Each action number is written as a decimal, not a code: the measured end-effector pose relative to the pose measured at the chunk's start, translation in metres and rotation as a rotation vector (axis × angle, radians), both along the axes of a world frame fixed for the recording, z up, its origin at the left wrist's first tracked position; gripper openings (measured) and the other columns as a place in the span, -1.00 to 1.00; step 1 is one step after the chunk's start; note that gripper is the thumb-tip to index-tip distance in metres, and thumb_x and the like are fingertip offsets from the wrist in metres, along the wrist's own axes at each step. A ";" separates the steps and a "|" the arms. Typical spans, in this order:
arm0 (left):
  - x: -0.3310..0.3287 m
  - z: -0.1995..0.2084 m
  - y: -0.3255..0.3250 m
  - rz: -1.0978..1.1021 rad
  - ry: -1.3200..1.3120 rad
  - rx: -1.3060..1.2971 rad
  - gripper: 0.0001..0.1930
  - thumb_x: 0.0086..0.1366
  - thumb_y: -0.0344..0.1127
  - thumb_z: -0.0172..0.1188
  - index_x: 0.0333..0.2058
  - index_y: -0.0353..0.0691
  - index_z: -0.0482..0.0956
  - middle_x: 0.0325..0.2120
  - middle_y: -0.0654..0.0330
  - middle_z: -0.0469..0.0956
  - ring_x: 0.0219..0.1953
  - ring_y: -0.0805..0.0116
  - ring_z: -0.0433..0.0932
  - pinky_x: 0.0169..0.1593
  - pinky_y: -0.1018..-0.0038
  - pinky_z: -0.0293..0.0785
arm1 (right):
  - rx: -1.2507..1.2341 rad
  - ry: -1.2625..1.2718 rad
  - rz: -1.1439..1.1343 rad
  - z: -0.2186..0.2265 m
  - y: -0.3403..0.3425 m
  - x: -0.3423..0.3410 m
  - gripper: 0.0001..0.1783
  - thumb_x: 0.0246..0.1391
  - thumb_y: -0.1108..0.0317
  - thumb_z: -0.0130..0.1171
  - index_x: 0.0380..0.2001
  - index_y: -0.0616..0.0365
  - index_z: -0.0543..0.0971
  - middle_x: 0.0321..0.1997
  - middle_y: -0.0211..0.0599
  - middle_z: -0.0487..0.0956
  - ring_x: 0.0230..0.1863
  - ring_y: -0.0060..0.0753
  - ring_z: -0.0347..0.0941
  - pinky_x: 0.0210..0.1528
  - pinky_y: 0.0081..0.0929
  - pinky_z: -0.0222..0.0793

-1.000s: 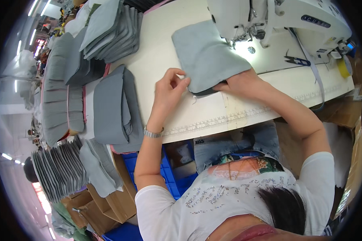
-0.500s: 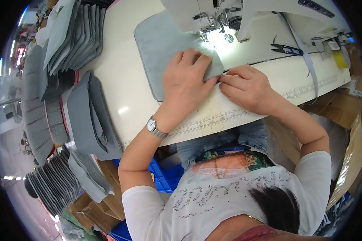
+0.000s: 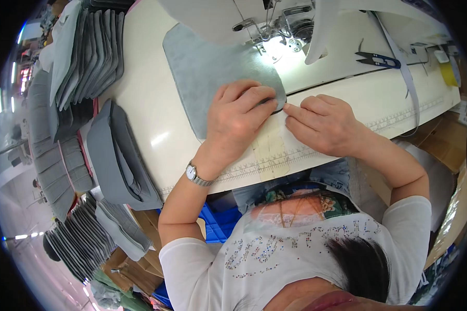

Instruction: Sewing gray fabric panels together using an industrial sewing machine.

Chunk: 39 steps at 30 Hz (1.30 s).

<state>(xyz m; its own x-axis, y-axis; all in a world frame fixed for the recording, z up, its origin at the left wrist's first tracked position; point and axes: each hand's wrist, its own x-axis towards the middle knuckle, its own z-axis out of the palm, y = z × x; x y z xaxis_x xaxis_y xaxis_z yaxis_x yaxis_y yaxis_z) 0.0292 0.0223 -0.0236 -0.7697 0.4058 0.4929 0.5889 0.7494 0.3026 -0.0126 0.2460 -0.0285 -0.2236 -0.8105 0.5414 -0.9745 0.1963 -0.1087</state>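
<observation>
Fabric panel: I see a flat grey-blue cloth panel with rounded corners (image 3: 205,72) at upper centre, lying on the table, its upper right part beside the lit needle area.
Left hand: the left hand (image 3: 238,116) rests on the panel's lower right part, fingers curled and thumb close to the forefinger; I cannot tell whether they pinch the cloth.
Right hand: the right hand (image 3: 324,124) is just beside it, fingers bent, forefinger and thumb with a narrow gap, forefinger tip at the panel's right corner; I cannot tell whether it grips the edge.
Sewing machine: a white sewing machine (image 3: 205,18) fills the top of the frame, its lamp shining beside the panel.
Table: a cream, smooth-topped table (image 3: 145,78) carries a printed ruler scale (image 3: 238,171) along its near edge.
Tools: at upper right I find dark blue thread snips (image 3: 381,59), a pale narrow strip (image 3: 411,83) and a yellow tape roll (image 3: 448,75).
Stacks: grey cloth pieces (image 3: 88,57) are piled at upper left, with a folded darker grey pile (image 3: 114,155) below them.
Wrist: a silver metal wristwatch (image 3: 196,175) circles the left wrist.
Below: a blue plastic crate (image 3: 218,223) shows under the table.
</observation>
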 end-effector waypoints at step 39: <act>-0.039 0.007 -0.015 -0.051 -0.062 0.015 -0.83 0.02 -0.42 0.37 -0.35 -0.21 0.69 -0.27 0.31 0.63 -0.11 0.26 0.56 -0.08 0.34 0.50 | 0.075 0.162 -0.080 0.004 -0.020 -0.042 -0.81 -0.17 0.37 0.16 -0.39 0.17 0.55 -0.27 -0.33 0.59 -0.26 -0.39 0.50 -0.33 -0.50 0.44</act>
